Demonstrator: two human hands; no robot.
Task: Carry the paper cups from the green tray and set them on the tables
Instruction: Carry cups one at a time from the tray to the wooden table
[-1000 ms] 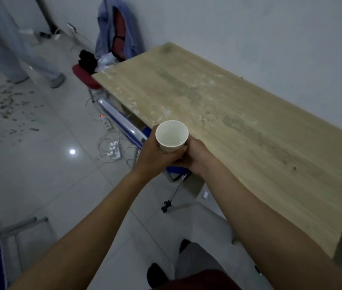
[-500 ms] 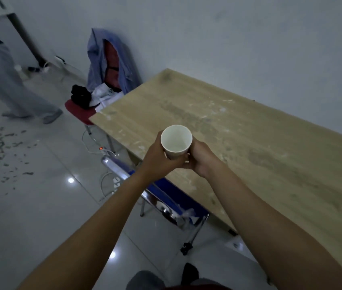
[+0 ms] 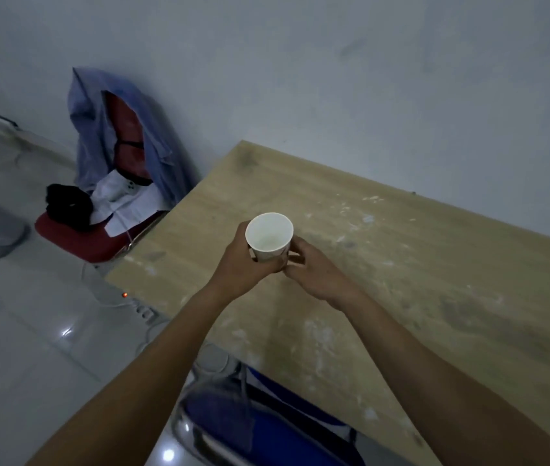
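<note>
A white paper cup [image 3: 269,236] is held upright, mouth toward me, above the left part of a wooden table [image 3: 418,284]. My left hand [image 3: 240,264] grips its side, fingers curled round the wall. My right hand [image 3: 314,274] holds the cup's lower right side with its fingertips. The cup looks empty inside. Whether its base touches the tabletop is hidden by my hands. No green tray is in view.
A red chair [image 3: 75,233] draped with a blue shirt and dark clothes stands left of the table against the wall. A blue chair [image 3: 267,422] sits under the table's near edge. A power strip and cables lie on the floor. A person's leg is at the far left.
I have stepped closer to the table. Both hands carried the cup from beyond the table's near edge to above the tabletop. The grip has not changed.
</note>
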